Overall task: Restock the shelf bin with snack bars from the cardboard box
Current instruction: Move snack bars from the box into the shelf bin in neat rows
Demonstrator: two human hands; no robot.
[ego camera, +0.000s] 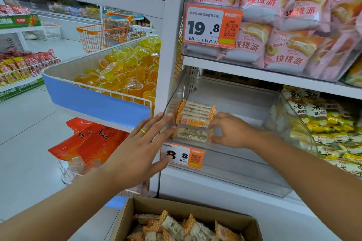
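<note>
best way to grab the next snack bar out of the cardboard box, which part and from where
Probably take a snack bar near the top of the heap in the cardboard box across its long sides, coming from above. The box is open on top, and the bars lie loose and tilted, their crimped orange ends too thin for a firm hold.

snack bars (194, 115) in shelf bin (235, 164), cardboard box (195, 211) below

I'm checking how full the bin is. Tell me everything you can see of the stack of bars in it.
The stack of bars sits at the left front of the clear plastic bin, otherwise mostly bare. Pale, grainy bars in clear wrappers with orange checked ends lie flat, piled several high; one shows an orange label. The right hand pinches the wrapper ends at right; the left hand, fingers straight, reaches the left side.
</note>
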